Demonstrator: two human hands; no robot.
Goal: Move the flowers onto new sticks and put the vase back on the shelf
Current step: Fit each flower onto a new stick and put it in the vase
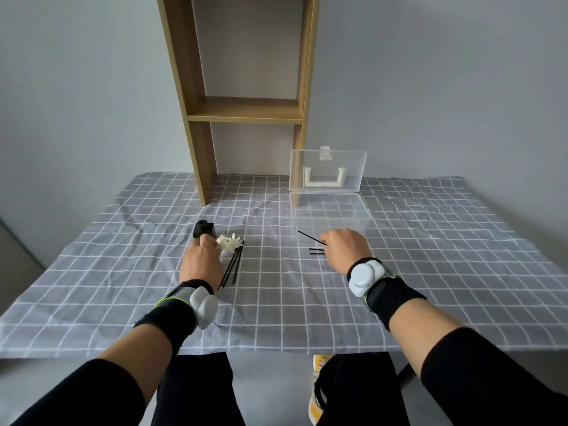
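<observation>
The right hand [345, 249] pinches three thin sticks [309, 238], just near the open clear box [330, 216]. The left hand [201, 262] is on the white flowers [228, 242], beside the small black vase [203, 229]. I cannot tell if it grips. Loose sticks [232, 267] lie on the checked cloth [123, 241]. The wooden shelf [246, 110] stands far back.

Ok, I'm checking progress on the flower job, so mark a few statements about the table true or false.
1. The vase sits on the shelf. False: it is on the table near the left hand.
2. The right hand pinches thin black sticks. True.
3. The lid of the clear box is closed. False: it stands open.
4. White flowers lie beside the vase. True.
</observation>
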